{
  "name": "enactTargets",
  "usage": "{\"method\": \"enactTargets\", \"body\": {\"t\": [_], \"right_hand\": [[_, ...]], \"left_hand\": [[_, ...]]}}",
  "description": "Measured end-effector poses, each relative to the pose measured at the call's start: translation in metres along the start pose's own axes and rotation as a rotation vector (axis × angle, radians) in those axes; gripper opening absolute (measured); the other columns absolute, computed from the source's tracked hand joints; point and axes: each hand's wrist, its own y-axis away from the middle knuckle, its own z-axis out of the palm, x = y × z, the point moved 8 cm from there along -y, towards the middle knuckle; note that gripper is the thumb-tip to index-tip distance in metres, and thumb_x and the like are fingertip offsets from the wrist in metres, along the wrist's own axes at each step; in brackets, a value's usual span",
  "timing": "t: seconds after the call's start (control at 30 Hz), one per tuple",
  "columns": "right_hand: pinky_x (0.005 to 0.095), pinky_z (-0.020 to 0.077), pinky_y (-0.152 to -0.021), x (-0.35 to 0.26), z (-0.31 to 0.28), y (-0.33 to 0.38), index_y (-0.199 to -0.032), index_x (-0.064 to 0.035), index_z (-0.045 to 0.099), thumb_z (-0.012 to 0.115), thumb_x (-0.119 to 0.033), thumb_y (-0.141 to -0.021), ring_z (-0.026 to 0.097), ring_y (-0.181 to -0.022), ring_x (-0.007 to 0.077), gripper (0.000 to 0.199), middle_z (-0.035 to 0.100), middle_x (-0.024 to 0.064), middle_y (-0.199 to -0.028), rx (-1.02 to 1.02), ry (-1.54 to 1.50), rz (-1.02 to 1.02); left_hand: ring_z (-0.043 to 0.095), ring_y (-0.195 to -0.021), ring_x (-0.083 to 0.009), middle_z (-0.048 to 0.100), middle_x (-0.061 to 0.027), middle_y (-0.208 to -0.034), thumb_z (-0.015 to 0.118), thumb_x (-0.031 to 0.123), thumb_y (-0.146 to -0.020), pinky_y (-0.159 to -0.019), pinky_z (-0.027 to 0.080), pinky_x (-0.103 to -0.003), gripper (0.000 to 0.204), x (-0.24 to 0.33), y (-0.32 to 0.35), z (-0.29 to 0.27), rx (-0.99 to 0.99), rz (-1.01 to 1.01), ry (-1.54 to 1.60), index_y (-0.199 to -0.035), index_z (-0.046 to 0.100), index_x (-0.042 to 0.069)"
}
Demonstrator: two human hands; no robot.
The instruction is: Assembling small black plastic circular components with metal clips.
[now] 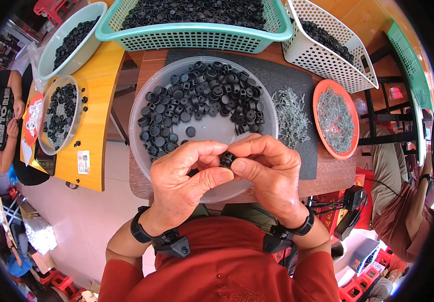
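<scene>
My left hand [186,176] and my right hand [270,168] meet over the near rim of a clear round plastic bowl [141,90]. Together they pinch one small black plastic part [227,159] between thumbs and fingertips. The bowl holds several more black round parts [202,98], heaped toward its far side. A loose pile of small grey metal pieces [290,116] lies on the dark mat [287,75] just right of the bowl. More of the same metal pieces fill an orange plate [322,90] further right.
A teal basket [196,35] and a white basket [322,55] of black parts stand at the back. On a yellow table [98,100] to the left sit a second clear bowl [48,100] and a pale green bowl [55,45] of parts. People sit at far left and right.
</scene>
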Motion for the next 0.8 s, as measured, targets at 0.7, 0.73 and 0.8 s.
{"method": "enactTargets", "body": {"t": [0.7, 0.73, 0.8], "right_hand": [[0.0221, 0.0439, -0.071, 0.001, 0.001, -0.001, -0.088, 0.0004, 0.068, 0.064, 0.012, -0.074, 0.054, -0.076, 0.0093, 0.018, 0.058, 0.0022, -0.079, 0.018, 0.01, -0.047], [0.0223, 0.0438, -0.07, 0.001, 0.001, -0.001, -0.087, 0.0004, 0.068, 0.064, 0.012, -0.074, 0.054, -0.075, 0.0092, 0.019, 0.058, 0.002, -0.078, 0.023, -0.004, -0.046], [0.0224, 0.0437, -0.069, 0.001, 0.001, -0.001, -0.087, 0.0004, 0.068, 0.064, 0.013, -0.073, 0.053, -0.074, 0.0092, 0.019, 0.058, 0.0018, -0.077, 0.031, -0.017, -0.045]], "left_hand": [[0.06, -0.074, -0.0087, 0.065, -0.0053, -0.082, 0.076, 0.005, -0.072, -0.066, 0.05, -0.023, 0.031, -0.007, -0.001, -0.001, -0.009, -0.09, 0.059, -0.1, 0.064, -0.001], [0.06, -0.074, -0.009, 0.065, -0.0059, -0.083, 0.075, 0.005, -0.073, -0.067, 0.05, -0.023, 0.03, -0.009, -0.001, -0.001, -0.023, -0.088, 0.084, -0.1, 0.063, -0.001], [0.061, -0.075, -0.0094, 0.066, -0.0065, -0.084, 0.075, 0.004, -0.074, -0.068, 0.051, -0.023, 0.03, -0.01, -0.002, 0.0, -0.04, -0.085, 0.108, -0.101, 0.063, -0.002]]}}
